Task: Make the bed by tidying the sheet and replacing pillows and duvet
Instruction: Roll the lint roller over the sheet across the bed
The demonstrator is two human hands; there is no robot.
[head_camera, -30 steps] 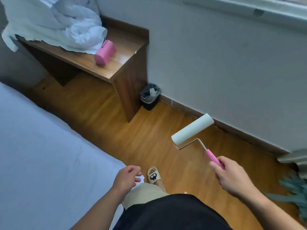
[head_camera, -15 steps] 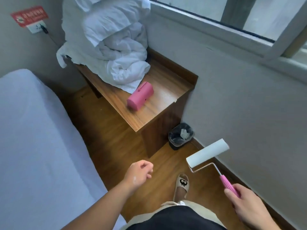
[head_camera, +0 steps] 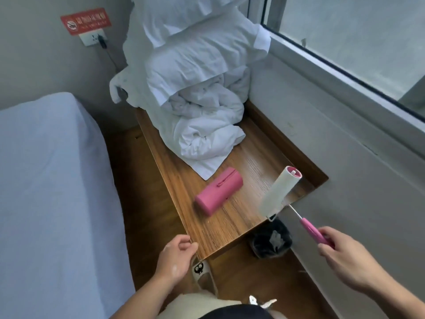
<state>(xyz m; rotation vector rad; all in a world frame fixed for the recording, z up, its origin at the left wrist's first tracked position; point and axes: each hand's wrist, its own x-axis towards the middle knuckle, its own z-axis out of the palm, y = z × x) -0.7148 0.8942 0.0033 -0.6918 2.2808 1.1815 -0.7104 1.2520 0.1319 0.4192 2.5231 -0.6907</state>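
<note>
The person wore a black top [head_camera: 230, 313] that showed along the bottom of the view. Just above it was a bit of pale cream cloth [head_camera: 202, 301] over one leg. It was hard to tell if this was shorts or trousers. On one foot was a light slipper [head_camera: 200, 271]. Its front had a little black cartoon face with big round eyes. Both forearms were bare. The left hand [head_camera: 177, 254] had a small pale, shiny smear on its back, close to the wrist. The right hand [head_camera: 342, 256] was bare too.
</note>
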